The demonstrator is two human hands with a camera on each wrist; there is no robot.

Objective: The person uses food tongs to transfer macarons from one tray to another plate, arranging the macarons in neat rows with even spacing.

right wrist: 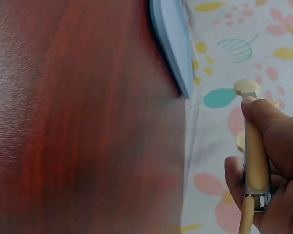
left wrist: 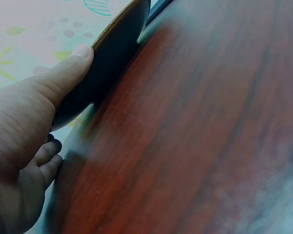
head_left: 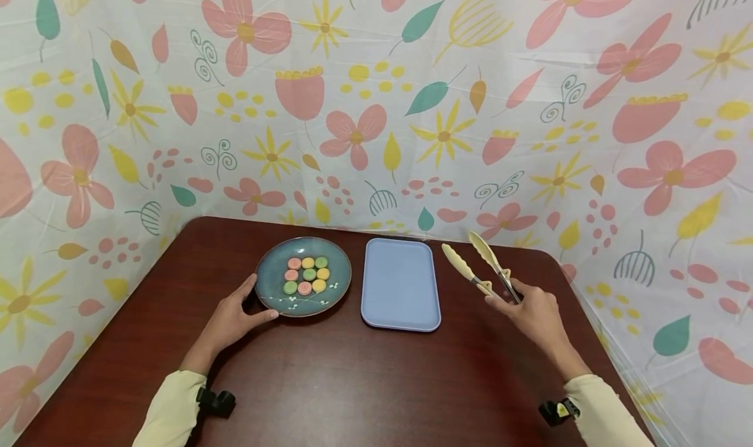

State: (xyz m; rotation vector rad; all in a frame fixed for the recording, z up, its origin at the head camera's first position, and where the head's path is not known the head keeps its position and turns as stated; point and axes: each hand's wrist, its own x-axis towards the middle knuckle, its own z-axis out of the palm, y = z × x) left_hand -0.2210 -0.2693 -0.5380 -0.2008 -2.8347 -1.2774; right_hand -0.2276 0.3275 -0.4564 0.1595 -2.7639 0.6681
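Note:
On the left, a blue-green plate (head_left: 268,283) with a white blossom pattern bears several small round pink, yellow and green macaron-like sweets (head_left: 309,274) set in a square block. My left hand (head_left: 232,316) holds the plate's left side, thumb along the near rim and fingers spread round the left edge. The left wrist view shows the thumb (left wrist: 75,66) pressed to the rim. My right hand (head_left: 536,313) grips metal tongs (head_left: 502,274) with cream tips. Their arms are spread apart, tips pointing away toward the cloth, with nothing between them.
A light blue rectangular tray (head_left: 401,285) lies between the plate and the tongs. All stand on a dark red-brown wooden table (head_left: 329,388). A flower-patterned cloth (head_left: 353,94) hangs behind the table and along both sides.

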